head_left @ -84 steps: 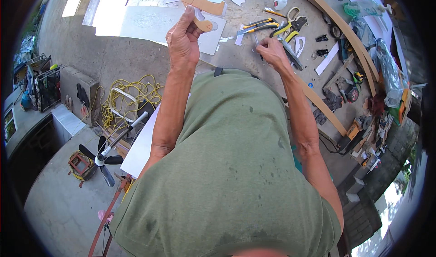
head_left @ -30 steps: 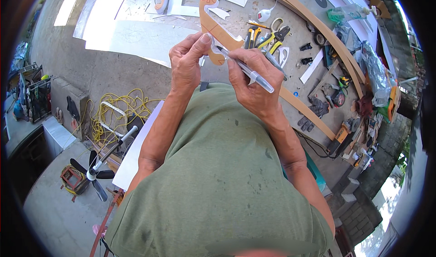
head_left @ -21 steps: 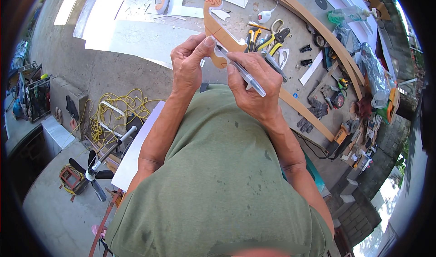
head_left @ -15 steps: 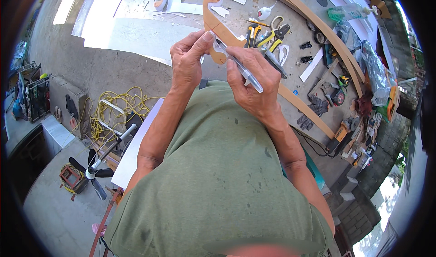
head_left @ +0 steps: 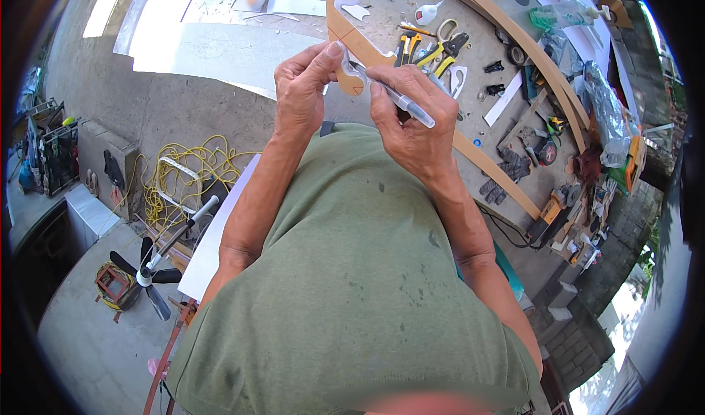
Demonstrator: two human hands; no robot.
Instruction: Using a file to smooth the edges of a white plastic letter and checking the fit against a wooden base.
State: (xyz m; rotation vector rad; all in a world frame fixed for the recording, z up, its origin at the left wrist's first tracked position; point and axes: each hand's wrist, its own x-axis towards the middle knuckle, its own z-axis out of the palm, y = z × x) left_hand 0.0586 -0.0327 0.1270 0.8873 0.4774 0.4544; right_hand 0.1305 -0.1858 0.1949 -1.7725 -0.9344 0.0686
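Observation:
My left hand pinches a curved cut-out between thumb and fingers. It has a brown face with red marks, pale edges, a hooked far end and a rounded near end. My right hand grips a slim pen-like tool with a clear barrel, slanting from upper left to lower right. Its front end meets the cut-out's inner edge close to my left thumb; the exact tip is too small to make out. Both hands are close together over the table's near edge.
Yellow-handled pliers, scissors, yellow-black cutters and a white glue bottle lie beyond my right hand. White sheets spread at left. Long brown strips curve along the right, near a grey glove.
The pen-like tool lies flatter, its rear end having moved up and slightly right. My right hand has shifted a little with it, while my left hand keeps its grip on the cut-out.

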